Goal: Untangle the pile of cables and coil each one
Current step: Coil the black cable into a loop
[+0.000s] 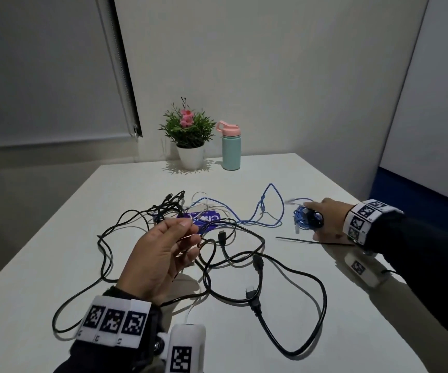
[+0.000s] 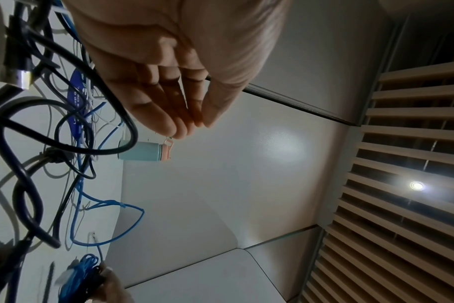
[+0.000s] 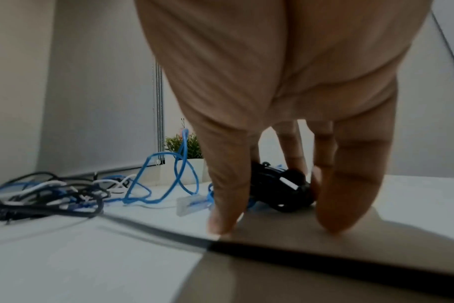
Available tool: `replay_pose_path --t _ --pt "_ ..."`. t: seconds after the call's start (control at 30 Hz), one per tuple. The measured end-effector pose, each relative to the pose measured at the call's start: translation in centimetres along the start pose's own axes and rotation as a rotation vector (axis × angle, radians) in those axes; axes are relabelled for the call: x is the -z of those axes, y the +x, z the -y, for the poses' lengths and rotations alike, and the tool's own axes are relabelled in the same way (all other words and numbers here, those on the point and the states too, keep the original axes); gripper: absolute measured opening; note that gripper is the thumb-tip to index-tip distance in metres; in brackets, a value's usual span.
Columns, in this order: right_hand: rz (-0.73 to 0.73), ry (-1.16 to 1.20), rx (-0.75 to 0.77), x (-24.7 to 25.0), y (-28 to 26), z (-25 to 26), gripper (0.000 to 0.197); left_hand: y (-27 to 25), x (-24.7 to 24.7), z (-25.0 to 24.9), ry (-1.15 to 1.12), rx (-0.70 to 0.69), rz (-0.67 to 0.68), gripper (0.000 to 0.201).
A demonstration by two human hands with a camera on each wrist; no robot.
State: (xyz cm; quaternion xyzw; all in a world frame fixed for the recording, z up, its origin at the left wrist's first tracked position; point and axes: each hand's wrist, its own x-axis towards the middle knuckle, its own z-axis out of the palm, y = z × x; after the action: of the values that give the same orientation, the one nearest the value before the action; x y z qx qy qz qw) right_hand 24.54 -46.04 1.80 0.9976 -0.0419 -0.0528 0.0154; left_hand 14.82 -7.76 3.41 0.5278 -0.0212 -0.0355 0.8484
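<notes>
The right hand (image 1: 325, 216) rests low on the white table (image 1: 285, 332), on the right side; its fingers (image 3: 228, 184) curl down around a small coiled bundle (image 1: 307, 218) made of blue cable wound up with a black part (image 3: 285, 188); the fingertips touch the table on both sides of it, so the hand is holding that bundle. A clear plug (image 3: 192, 202) at the end of the blue cable lies just beside the bundle. A thin dark stick (image 1: 298, 240) lies flat on the table, near this hand.

The left hand (image 1: 163, 257) is up in the air above the middle of the table, palm turned to the right; its fingers (image 2: 166, 110) are nearly straight and close together, with the thumb lying next to them; it seems to hold nothing, though a thin white cable (image 1: 204, 208) passes right by the fingertips and I cannot tell if they touch it.

The tangled pile (image 1: 190, 219) lies in the middle of the table, under and past the left hand; thick black cables (image 1: 293, 273) loop wide toward the near edge, with black plugs (image 1: 258, 262) at their ends; a loose blue cable (image 1: 271, 205) runs from the pile toward the bundle. A purple card (image 1: 209, 218) lies under the pile.

At the far edge stand a potted plant (image 1: 188, 135) with pink flowers and a mint-green bottle (image 1: 231, 149) with a pink lid, side by side.
</notes>
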Motion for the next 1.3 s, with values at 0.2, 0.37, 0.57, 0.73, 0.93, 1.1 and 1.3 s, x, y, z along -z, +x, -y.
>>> replay_pose_path --t 0.2,0.37,0.57,0.73,0.93,1.1,1.3 --pt "0.0 0.095 0.087 0.2 2.1 3.1 0.082 0.1 0.1 0.5 0.015 0.015 -0.003 0.005" --pt "-0.02 0.073 0.158 0.9 4.0 6.2 0.079 0.1 0.2 0.5 0.015 0.022 -0.005 0.006" --pt "-0.028 0.183 0.101 4.2 2.5 5.1 0.062 0.0 0.1 0.3 -0.004 0.03 -0.01 0.006" --pt "0.358 -0.029 0.038 3.8 -1.6 1.2 0.029 0.1 0.1 0.2 0.008 0.03 -0.003 0.006" --pt "0.24 -0.179 0.154 1.4 -2.4 2.0 0.013 0.0 0.0 0.1 0.012 0.042 -0.004 0.005" --pt "0.184 -0.267 0.171 1.8 -0.8 5.8 0.016 -0.1 0.1 0.0 0.006 0.048 -0.008 0.006" --pt "0.082 -0.231 0.225 2.9 0.7 10.6 0.024 -0.2 0.2 -0.3 -0.007 0.038 -0.023 0.005"
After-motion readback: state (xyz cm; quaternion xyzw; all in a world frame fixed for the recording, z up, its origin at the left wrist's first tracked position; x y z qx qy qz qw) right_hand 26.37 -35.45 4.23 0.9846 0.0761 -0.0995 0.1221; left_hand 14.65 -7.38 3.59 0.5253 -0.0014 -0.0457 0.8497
